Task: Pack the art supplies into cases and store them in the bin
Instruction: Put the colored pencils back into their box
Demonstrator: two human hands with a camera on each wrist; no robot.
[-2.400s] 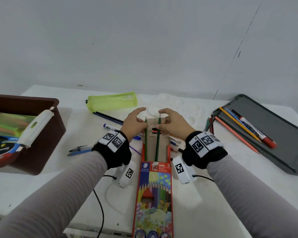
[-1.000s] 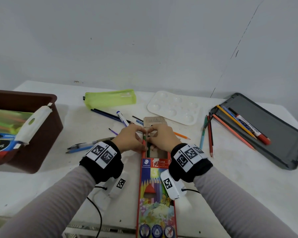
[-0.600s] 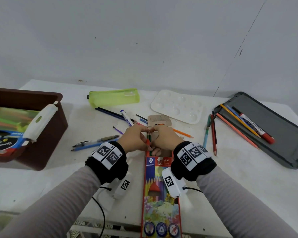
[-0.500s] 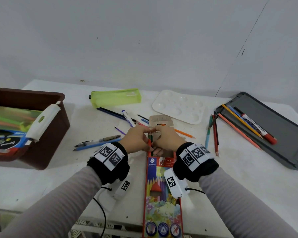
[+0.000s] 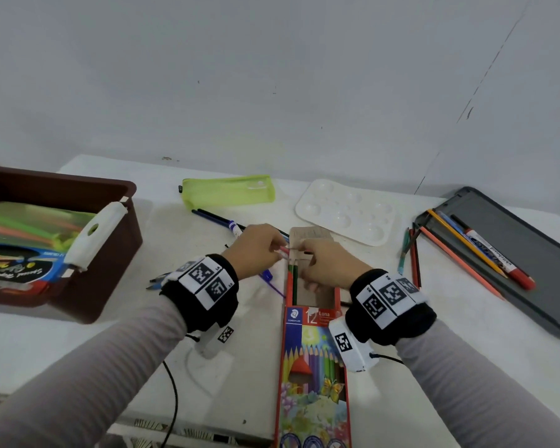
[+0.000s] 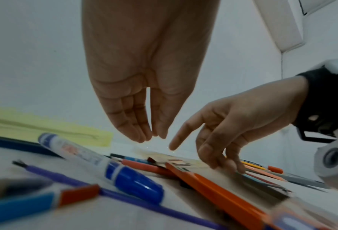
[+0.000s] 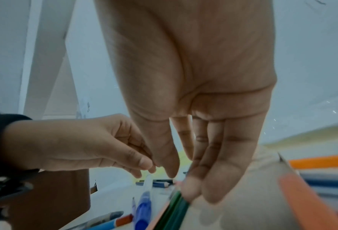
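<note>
white table [image 5: 401, 318] | pencil box [image 5: 314, 367]: green pencils [image 5: 293, 282] | brown bin [image 5: 78, 221]: packs

The coloured pencil box [image 5: 314, 367] reads "STAEDTLER", "12" and "Luna" on its red band; right of it, the red-capped marker [image 5: 495, 253] reads "whiteboard".

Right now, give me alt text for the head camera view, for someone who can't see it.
Two hands, left hand and right hand, meet over an open coloured pencil box holding two green pencils on a white table. Loose pens lie around; a brown bin sits left, a grey case right.
</note>
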